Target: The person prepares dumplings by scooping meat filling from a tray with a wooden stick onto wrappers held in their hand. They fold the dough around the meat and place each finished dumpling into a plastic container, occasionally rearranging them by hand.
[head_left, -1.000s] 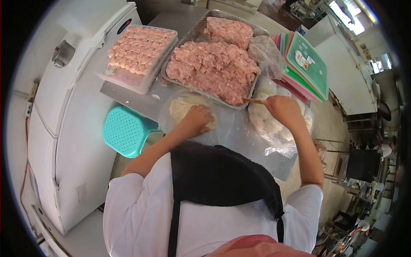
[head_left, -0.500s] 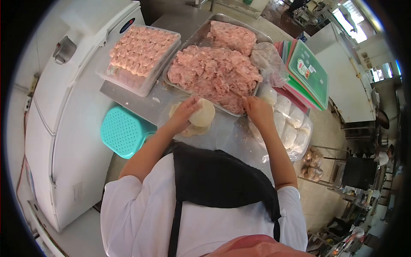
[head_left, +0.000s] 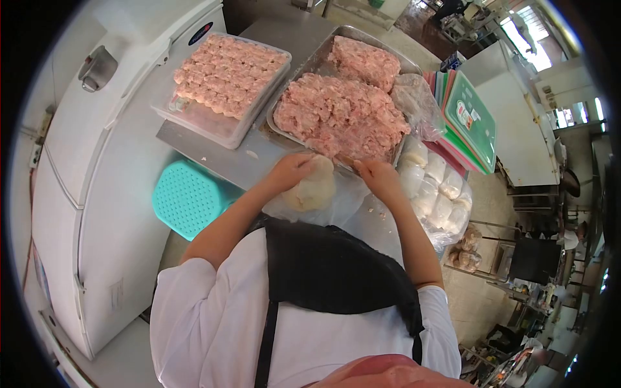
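A thin, round dough wrapper (head_left: 322, 169) is pinched at its edge by my left hand (head_left: 291, 171). Beneath it, more pale wrappers (head_left: 303, 199) lie on a clear plastic sheet. My right hand (head_left: 380, 177) is closed around a thin, brownish spreading stick (head_left: 345, 159), whose tip is close to the wrapper. Just beyond both hands sits a metal tray (head_left: 275, 131) heaped with pink ground meat (head_left: 343, 110). To the upper left, a clear plastic container (head_left: 223, 134) holds rows of filled meat dumplings (head_left: 226, 74).
Bagged white dough-like pieces (head_left: 436, 187) lie right of my right hand. Coloured plastic lids (head_left: 469, 113) stand behind them, beside a crumpled plastic bag (head_left: 417, 103). A turquoise stool (head_left: 187, 199) stands at the table's left edge, near a white refrigerator (head_left: 123, 213).
The stick has moved from the meat toward the wrapper, with my right hand shifting left. My left hand has moved right with the wrapper. The whole view has shifted slightly.
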The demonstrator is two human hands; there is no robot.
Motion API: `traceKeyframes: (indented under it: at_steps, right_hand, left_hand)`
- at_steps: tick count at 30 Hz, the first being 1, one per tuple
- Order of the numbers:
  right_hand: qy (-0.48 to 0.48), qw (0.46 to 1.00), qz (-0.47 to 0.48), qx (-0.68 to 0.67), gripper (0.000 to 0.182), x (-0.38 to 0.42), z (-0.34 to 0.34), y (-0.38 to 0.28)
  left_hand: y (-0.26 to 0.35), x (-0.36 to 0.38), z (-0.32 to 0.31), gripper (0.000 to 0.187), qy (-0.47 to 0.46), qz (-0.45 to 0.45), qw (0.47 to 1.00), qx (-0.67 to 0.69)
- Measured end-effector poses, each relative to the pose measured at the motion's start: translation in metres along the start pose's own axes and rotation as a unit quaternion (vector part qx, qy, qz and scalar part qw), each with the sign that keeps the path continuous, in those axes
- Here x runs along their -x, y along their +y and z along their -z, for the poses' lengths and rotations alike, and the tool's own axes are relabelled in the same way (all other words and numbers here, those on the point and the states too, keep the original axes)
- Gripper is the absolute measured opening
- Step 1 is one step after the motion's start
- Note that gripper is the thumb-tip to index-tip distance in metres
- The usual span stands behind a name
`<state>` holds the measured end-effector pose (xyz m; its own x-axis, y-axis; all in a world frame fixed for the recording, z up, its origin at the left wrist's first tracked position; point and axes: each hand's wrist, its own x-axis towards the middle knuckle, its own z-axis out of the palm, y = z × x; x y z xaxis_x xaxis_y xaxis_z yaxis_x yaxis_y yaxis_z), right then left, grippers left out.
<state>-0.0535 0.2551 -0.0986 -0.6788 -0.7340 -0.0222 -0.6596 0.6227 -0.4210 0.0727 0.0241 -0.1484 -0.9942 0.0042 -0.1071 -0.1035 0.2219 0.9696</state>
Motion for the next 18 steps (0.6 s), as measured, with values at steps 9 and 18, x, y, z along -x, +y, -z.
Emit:
traceKeyframes:
  at_steps: [9, 18]
  right_hand:
    - [0.131, 0.946, -0.103, -0.279, 0.027, -0.012, 0.021, -0.004]
    - [0.224, 0.878, -0.164, -0.391, 0.028, -0.004, 0.032, -0.036]
  left_hand:
    - [0.028, -0.026, 0.037, 0.042, -0.111, 0.092, 0.878, 0.456]
    - [0.001, -0.064, 0.048, 0.033, 0.078, -0.305, 0.937, -0.15]
